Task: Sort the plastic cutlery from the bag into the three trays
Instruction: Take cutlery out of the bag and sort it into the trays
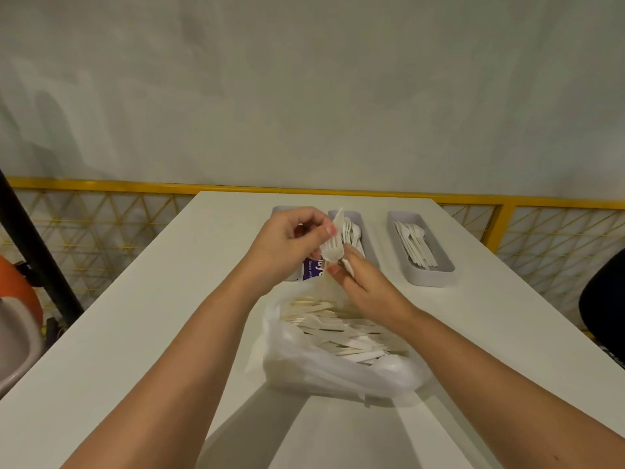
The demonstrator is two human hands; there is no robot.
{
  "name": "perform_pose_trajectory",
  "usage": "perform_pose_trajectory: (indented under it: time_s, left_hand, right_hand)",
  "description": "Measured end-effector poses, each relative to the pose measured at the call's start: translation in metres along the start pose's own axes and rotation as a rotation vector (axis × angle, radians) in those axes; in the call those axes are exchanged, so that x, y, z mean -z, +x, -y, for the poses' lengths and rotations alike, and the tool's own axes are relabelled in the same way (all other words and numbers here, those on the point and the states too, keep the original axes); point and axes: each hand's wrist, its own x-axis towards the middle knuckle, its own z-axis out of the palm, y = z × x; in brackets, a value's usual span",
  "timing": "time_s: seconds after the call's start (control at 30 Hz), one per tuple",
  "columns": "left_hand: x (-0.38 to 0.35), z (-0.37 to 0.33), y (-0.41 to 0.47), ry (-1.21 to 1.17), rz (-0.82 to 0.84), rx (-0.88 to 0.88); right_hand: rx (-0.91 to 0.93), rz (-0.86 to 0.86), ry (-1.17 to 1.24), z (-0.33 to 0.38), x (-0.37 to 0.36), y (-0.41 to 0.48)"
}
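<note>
A white table point(135, 333) stands before a pale wall and a yellow mesh railing. Above the open plastic bag point(321, 367) of cutlery, the left hand point(287, 245) pinches a fork point(333, 253) and the right hand point(365, 282) grips its lower end. It looks like a piece is being freed for sorting; next it needs its matching tray. The left tray point(280, 211) is mostly hidden by the hands, and cutlery in the middle tray point(368, 245) and right tray point(429, 279) is hard to tell apart.

A white table point(135, 333) stands before a yellow mesh fence point(101, 218) and pale wall point(304, 79).

Both hands point(287, 243) pinching fork point(333, 253), above bag point(338, 360)
</note>
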Motion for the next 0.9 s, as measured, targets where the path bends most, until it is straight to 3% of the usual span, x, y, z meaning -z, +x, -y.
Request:
perform_pose_trajectory:
  time_s: [0.17, 0.3, 0.5, 0.6, 0.73, 0.9]
  left_hand:
    - [-0.011, 0.005, 0.013, -0.109, -0.093, 0.068]
    - [-0.027, 0.013, 0.016, -0.219, 0.086, 0.241]
    - [-0.03, 0.01, 0.021, -0.577, 0.377, 0.406]
    - [-0.028, 0.012, 0.024, -0.536, 0.43, 0.398]
    - [-0.027, 0.019, 0.029, -0.49, 0.425, 0.365]
    - [-0.024, 0.03, 0.034, -0.516, 0.337, 0.35]
  right_hand:
    - [-0.123, -0.148, 0.27, 0.019, 0.021, 0.016]
    - [-0.317, -0.14, 0.481, 0.029, 0.042, 0.033]
    - [-0.416, -0.13, 0.756, 0.038, 0.045, 0.046]
    - [-0.453, -0.101, 0.734, 0.04, 0.046, 0.049]
    - [-0.409, -0.078, 0.417, 0.033, 0.047, 0.053]
    - [-0.429, -0.097, 0.485, 0.023, 0.048, 0.054]
